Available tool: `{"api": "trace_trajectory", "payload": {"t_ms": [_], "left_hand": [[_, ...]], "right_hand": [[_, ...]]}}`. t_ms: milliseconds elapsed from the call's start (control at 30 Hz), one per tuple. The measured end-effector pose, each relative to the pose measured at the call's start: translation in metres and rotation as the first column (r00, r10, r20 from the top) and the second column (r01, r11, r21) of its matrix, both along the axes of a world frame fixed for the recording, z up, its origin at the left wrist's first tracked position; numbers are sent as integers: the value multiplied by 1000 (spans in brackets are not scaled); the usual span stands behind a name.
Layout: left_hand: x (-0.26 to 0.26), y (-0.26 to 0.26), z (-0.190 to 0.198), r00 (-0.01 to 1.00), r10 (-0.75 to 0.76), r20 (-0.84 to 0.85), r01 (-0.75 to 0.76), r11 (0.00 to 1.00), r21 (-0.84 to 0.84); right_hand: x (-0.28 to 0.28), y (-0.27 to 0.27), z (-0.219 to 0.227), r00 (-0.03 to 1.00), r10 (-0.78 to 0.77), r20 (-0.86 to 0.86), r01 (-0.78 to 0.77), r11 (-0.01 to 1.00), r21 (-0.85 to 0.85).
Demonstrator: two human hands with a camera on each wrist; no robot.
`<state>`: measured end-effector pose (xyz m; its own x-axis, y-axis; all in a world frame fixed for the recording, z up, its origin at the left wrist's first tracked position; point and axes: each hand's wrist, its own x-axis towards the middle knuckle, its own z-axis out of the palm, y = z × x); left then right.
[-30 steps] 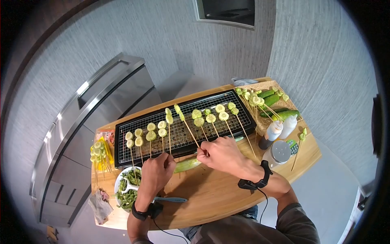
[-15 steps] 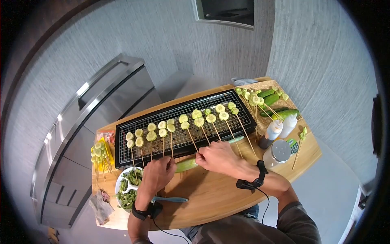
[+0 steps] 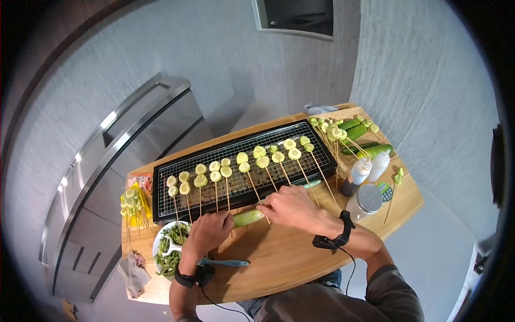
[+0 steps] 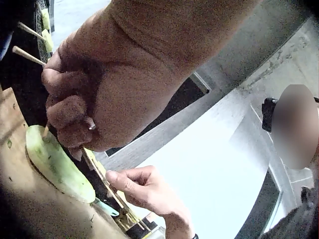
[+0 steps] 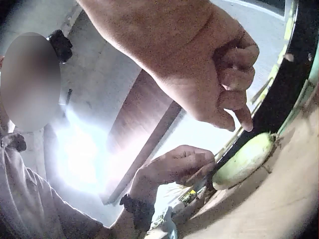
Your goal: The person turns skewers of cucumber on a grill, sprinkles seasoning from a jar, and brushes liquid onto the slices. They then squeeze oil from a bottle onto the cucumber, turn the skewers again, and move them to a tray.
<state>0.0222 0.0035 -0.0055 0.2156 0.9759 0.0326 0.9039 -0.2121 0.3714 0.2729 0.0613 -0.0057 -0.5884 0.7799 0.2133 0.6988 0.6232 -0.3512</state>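
Skewers of round green slices lie on the grill (image 3: 249,145). In the head view my left hand (image 3: 212,231) grips the stick of a skewer (image 3: 227,190) at the grill's near edge. The left wrist view shows curled fingers (image 4: 70,112) around that stick. My right hand (image 3: 292,208) pinches the lower stick of another skewer (image 3: 252,182), whose end sticks out below the fingertips. A peeled pale-green vegetable (image 3: 248,217) lies on the table between and below my hands. Its length shows in the right wrist view (image 5: 244,162).
At the left stand a bowl of green peelings (image 3: 170,257) and a yellow holder with skewers (image 3: 142,201). A blue-handled brush (image 3: 228,263) lies nearby. At the right are sauce bottles (image 3: 358,174), a shaker (image 3: 367,198), and a board with cucumbers (image 3: 354,131).
The slices on the skewers by my hands have turned from edge-on to flat on the grill. My right hand's skewer now shows its stick end below the fingers.
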Motion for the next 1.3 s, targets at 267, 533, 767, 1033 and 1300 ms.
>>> {"api": "trace_trajectory", "payload": {"t_ms": [267,533,767,1033,1300], "left_hand": [[-3,2,-2,995,-80,57,80,997,5],[-19,-6,32,990,139,20,-140,987,78],[-94,-19,37,837,539,-96,-495,819,289],[-120,-17,9,838,526,-142,-532,847,-1],[-129,-3,-9,895,416,-162,-417,908,30]], "right_hand": [[45,16,23,947,-319,36,316,945,84],[92,11,25,849,-523,75,524,852,8],[100,4,15,808,-588,34,589,803,-91],[110,17,-11,821,-571,-4,565,813,-140],[106,19,-24,810,-574,-118,577,816,-10]]}}
